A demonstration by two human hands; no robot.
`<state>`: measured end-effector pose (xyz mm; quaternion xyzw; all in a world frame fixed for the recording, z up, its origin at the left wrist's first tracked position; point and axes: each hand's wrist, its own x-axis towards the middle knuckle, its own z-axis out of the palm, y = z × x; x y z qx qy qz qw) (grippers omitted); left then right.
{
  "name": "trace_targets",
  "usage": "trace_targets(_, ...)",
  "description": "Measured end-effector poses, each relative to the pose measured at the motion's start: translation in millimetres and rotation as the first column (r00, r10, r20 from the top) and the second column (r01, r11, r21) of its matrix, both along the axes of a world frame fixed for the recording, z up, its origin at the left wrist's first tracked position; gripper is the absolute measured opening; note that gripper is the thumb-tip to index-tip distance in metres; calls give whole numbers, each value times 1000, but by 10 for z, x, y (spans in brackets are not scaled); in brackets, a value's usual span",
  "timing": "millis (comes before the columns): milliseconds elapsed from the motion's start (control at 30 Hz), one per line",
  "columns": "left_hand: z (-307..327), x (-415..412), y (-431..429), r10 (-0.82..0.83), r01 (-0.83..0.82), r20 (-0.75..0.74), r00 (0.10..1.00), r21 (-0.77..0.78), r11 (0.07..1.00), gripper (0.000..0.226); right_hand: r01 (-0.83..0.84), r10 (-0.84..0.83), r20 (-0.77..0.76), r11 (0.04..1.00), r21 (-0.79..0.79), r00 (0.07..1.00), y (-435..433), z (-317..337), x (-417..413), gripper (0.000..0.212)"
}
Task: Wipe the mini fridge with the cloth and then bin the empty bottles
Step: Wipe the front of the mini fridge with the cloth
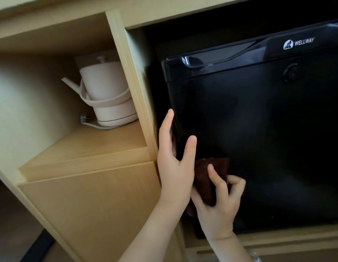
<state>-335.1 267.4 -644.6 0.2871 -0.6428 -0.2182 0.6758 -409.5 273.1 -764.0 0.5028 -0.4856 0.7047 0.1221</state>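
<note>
Head view: wiping the glossy black mini fridge [258, 129] in its pale wooden cabinet [88, 195].

The right hand [219, 207] pinches a bunched dark brown cloth [207, 178] against the door's lower left; the left hand [175, 161], fingers spread, seems to steady the door edge. No bottles visible; binning remains.

Two bare forearms, sleeveless; left hand [175, 167], right hand [219, 210] ungloved

The left hand [175, 165] is spread flat, fingers up. The right hand [219, 207] curls, seemingly pinching something between its fingertips.
</note>
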Motion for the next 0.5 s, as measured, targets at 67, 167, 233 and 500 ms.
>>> trace_targets(67, 15, 3, 23, 8, -9, 22, 1000, 25, 1000, 66, 5, -7, 52, 999, 43, 999, 83, -185, -72, 61)
trace_targets(167, 86, 23, 31, 101, -96, 109, 989, -44, 994, 68, 15, -29, 185, 997, 72, 982, 173, -306, -113, 62)
trace_targets(233, 167, 25, 11, 225, -196, 190, 956, -161, 967, 66, 16, -21, 230, 1000, 25, 973, 159, -136, -111, 62)
trace_targets(500, 197, -44, -135, 511, -316, 269, 817, -532, 785, 51, 64, -45, 208, 994, -88, 977, 31, 340, -416, 57)
